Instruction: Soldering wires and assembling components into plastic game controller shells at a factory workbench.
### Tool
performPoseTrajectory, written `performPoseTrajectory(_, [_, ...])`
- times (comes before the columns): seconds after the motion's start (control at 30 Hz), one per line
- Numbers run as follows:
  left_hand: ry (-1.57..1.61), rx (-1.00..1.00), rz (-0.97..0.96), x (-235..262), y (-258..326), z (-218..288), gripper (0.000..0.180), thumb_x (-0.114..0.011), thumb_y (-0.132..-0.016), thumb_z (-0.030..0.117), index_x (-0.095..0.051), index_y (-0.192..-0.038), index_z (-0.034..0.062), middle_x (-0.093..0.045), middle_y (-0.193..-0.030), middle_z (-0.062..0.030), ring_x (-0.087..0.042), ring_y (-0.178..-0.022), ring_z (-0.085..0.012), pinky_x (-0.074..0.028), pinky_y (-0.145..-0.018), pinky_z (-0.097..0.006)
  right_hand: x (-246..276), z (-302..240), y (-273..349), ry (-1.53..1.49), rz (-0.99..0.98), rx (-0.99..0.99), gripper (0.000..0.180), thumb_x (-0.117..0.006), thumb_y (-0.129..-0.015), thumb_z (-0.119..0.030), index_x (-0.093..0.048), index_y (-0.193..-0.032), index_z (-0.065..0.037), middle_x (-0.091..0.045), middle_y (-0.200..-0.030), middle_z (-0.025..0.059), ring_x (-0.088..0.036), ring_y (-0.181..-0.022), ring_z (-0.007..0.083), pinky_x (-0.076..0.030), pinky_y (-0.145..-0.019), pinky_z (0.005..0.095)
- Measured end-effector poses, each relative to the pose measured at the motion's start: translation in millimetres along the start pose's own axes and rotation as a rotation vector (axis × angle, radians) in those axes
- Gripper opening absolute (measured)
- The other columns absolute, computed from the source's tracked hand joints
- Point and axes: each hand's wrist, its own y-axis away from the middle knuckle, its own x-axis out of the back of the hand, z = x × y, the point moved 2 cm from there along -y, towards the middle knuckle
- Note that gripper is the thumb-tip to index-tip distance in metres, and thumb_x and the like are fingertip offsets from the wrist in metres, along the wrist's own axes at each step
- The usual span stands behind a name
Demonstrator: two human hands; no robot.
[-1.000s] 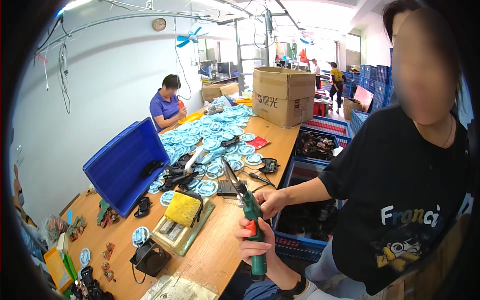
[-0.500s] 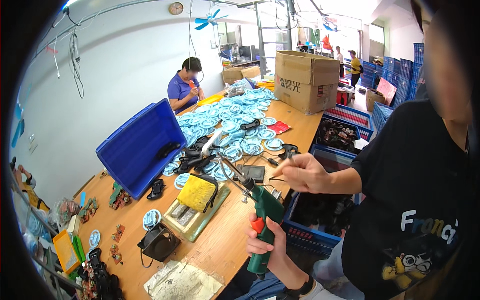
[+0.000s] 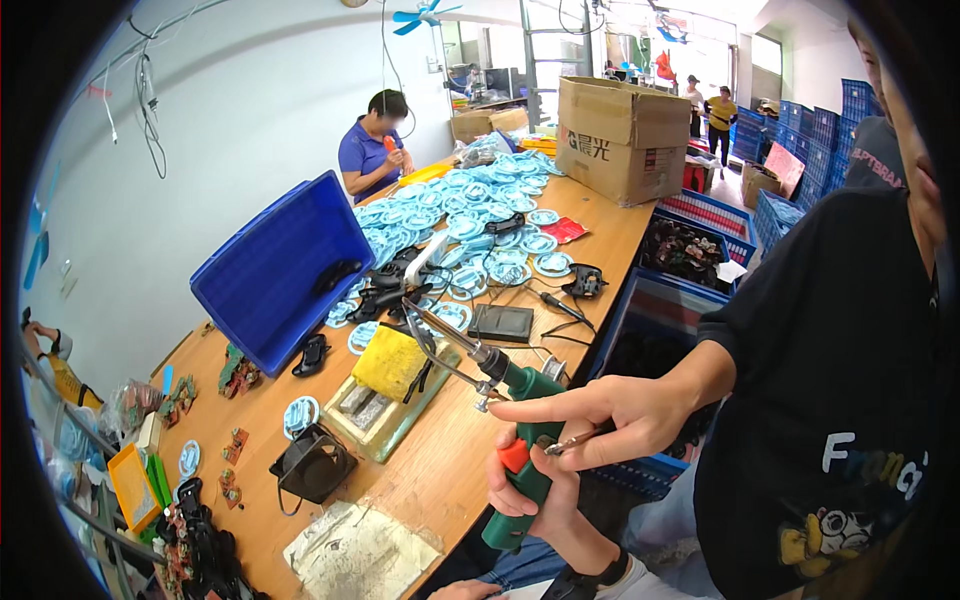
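Note:
My right hand is wrapped round the handle of a green soldering gun with a red trigger. Its metal barrel points up and left over the table, with a thin bent tube alongside. Another person's hand reaches in from the right, index finger stretched across the gun, with a small metal piece between its other fingers. A sliver of my left hand shows at the bottom edge; its fingers are cut off from view. Beyond the barrel a yellow sponge rests on a tray holding grey metal blocks.
Light-blue rings lie heaped across the wooden table. A blue bin is tipped on its side. A small black fan and a stained sheet lie nearer. A cardboard box stands far right; crates line the right edge.
The other person's hand has come down and left, from beside the barrel to across the gun. Part of my left hand now appears at the bottom edge. My right hand keeps its grip.

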Motion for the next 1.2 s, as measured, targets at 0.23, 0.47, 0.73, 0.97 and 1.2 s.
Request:
performPoseTrajectory(0.23, [0.337, 0.204, 0.407, 1.7, 63.4, -59.1, 0.020, -0.054, -0.086, 0.014, -0.060, -0.097, -0.0021, -0.063, -0.086, -0.0123, -0.060, -0.077, -0.0191, -0.045, -0.069, -0.028, 28.3, 33.8, 29.2, 0.044, 0.204, -0.007, 0.033, -0.047, -0.089, -0.031, -0.042, -0.108, -0.004, -0.055, -0.079, 0.0178, -0.038, -0.037, 0.0082, -0.035, -0.040, 0.0228])
performPoseTrajectory(0.47, [0.910, -0.211, 0.499, 37.1, 62.6, 4.5, 0.037, -0.049, -0.090, 0.029, -0.056, -0.103, -0.0050, -0.059, -0.086, -0.0125, -0.055, -0.073, -0.0163, -0.044, -0.064, -0.025, 19.5, 43.7, 23.8, 0.150, 0.209, -0.012, 0.036, -0.051, -0.087, -0.031, -0.042, -0.108, -0.004, -0.055, -0.077, 0.0189, -0.040, -0.036, 0.0110, -0.034, -0.038, 0.0249])
performPoseTrajectory(0.73, [1.488, -0.759, 0.209, 45.1, 68.1, 45.9, 0.059, -0.047, -0.089, 0.045, -0.048, -0.110, -0.0097, -0.056, -0.092, -0.0227, -0.055, -0.072, -0.0215, -0.045, -0.065, -0.030, 17.7, 57.5, 25.3, 0.251, 0.187, -0.045, 0.036, -0.051, -0.087, -0.033, -0.041, -0.108, -0.005, -0.055, -0.075, 0.0186, -0.042, -0.035, 0.0110, -0.033, -0.036, 0.0240])
performPoseTrajectory(0.97, [1.702, -0.903, 0.185, 49.7, 60.4, 77.6, 0.060, -0.047, -0.088, 0.046, -0.048, -0.110, -0.0103, -0.056, -0.091, -0.0233, -0.055, -0.073, -0.0223, -0.045, -0.065, -0.030, 15.9, 63.6, 22.6, 0.212, 0.076, -0.047, 0.037, -0.051, -0.088, -0.029, -0.041, -0.113, -0.003, -0.057, -0.085, 0.0236, -0.046, -0.043, 0.0124, -0.038, -0.041, 0.0254])
performPoseTrajectory(1.2, [1.773, -0.937, 0.185, 50.5, 57.5, 85.4, 0.061, -0.048, -0.087, 0.046, -0.047, -0.110, -0.0108, -0.056, -0.091, -0.0239, -0.055, -0.073, -0.0231, -0.045, -0.065, -0.031, 14.6, 68.9, 17.9, 0.239, 0.086, -0.056, 0.038, -0.051, -0.087, -0.029, -0.041, -0.112, -0.003, -0.057, -0.083, 0.0231, -0.046, -0.042, 0.0122, -0.037, -0.041, 0.0253])
